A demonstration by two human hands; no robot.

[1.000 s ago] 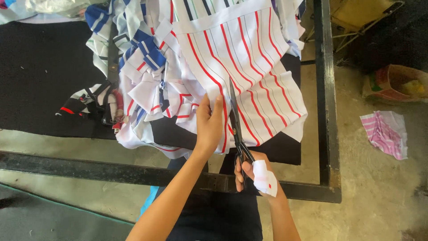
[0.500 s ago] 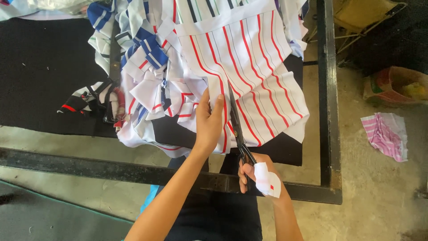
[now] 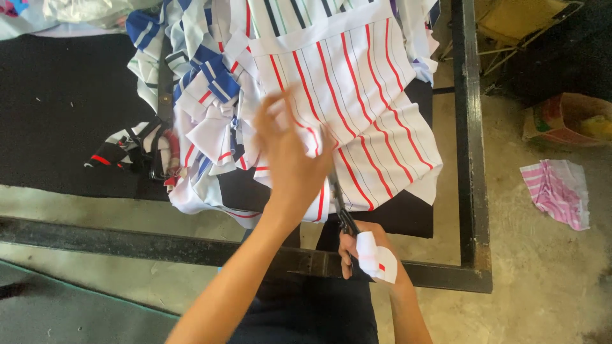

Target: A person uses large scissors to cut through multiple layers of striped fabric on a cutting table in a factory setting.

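My right hand (image 3: 366,250) grips a pair of black scissors (image 3: 339,204) near the table's front edge; a scrap of white cloth wraps around its fingers. The blades run up into a white cloth with red stripes (image 3: 363,108) spread on the table. My left hand (image 3: 290,156) hovers blurred over the cloth's left part, fingers spread, just left of the blades. It holds nothing that I can make out.
A heap of striped white, red and blue cloth pieces (image 3: 197,108) lies left of the cut cloth on a black table top (image 3: 57,108). A black metal frame (image 3: 468,127) borders the table. On the concrete floor lie a pink striped scrap (image 3: 556,191) and a cardboard box (image 3: 567,121).
My left hand has lifted off the cloth beside the scissors and swung up and left, now blurred. The scissors and right hand stay at the front edge.
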